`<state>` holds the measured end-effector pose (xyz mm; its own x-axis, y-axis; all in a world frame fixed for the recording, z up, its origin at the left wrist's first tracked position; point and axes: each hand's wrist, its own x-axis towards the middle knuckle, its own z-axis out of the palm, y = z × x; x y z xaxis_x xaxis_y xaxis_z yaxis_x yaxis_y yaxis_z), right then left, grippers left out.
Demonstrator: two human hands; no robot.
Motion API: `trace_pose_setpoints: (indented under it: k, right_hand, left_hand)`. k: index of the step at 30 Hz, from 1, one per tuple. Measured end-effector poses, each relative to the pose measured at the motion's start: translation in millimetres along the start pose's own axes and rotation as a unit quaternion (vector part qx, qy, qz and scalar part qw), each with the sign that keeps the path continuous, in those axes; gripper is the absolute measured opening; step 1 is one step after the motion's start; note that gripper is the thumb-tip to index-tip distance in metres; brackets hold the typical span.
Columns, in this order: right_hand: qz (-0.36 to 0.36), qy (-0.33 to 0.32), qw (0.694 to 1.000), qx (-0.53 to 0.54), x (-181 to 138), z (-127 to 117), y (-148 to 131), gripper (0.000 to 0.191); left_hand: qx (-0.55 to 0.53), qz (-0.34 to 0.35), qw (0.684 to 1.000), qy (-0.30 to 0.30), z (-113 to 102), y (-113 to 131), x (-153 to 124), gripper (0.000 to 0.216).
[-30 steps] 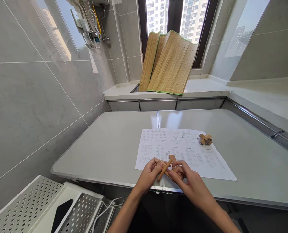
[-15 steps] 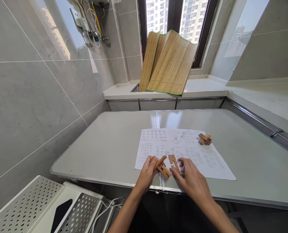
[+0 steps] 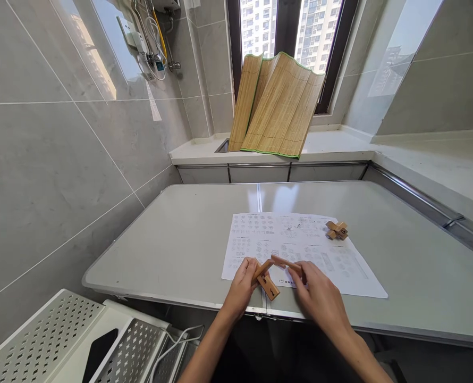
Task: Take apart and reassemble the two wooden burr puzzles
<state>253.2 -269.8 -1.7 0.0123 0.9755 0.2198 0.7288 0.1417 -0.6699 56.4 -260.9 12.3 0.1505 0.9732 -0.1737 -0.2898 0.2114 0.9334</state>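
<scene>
My left hand is closed on two crossed wooden puzzle pieces; the lower one carries a dark printed mark. Between the thumb and fingers of my right hand is a third flat wooden puzzle piece, seen nearly edge-on. Its far end meets or overlaps the tip of the upper piece in my left hand; whether they touch I cannot tell. Under both hands lies a printed instruction sheet with small line diagrams. An assembled wooden burr puzzle rests on the sheet's right edge.
The grey folding table has a seam down its middle. At lower left stand white perforated racks with a black phone and a white cable. A bamboo mat leans at the window.
My right hand has turned its piece from showing its notched face to nearly edge-on and brought it against or over the left-hand pieces. My left hand stays almost in place.
</scene>
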Motion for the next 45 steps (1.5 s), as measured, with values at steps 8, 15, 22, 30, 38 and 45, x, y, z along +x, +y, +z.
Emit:
trace_pose_setpoints:
  k: [8, 15, 22, 30, 38, 45]
  right_hand:
    - [0.12, 0.0, 0.909, 0.399, 11.1, -27.7, -13.1, 0.043]
    - [0.128, -0.154, 0.861, 0.467, 5.7, -29.5, -28.6, 0.041]
    - [0.083, -0.263, 0.849, 0.451, 12.6, -32.9, -37.7, 0.058]
    - [0.056, -0.342, 0.826, 0.444, 25.7, -25.2, -40.9, 0.055]
    - [0.083, -0.33, 0.813, 0.472, 21.4, -13.6, -40.2, 0.048]
    - [0.12, -0.278, 0.785, 0.54, 4.3, -0.1, -36.3, 0.045]
  left_hand:
    - [-0.017, -0.009, 1.0, 0.003, -1.3, -0.7, 0.2, 0.046]
    - [-0.032, -0.008, 0.999, 0.006, 0.1, -1.9, 0.7, 0.047]
    - [0.015, -0.017, 0.998, -0.052, -2.9, -1.5, -0.3, 0.05]
    - [0.034, -0.019, 0.994, -0.1, -4.4, 1.7, -4.1, 0.05]
    - [0.017, 0.008, 0.994, -0.109, -6.7, -1.9, -1.9, 0.053]
    - [-0.035, 0.018, 0.995, -0.087, -7.2, -2.2, -2.5, 0.043]
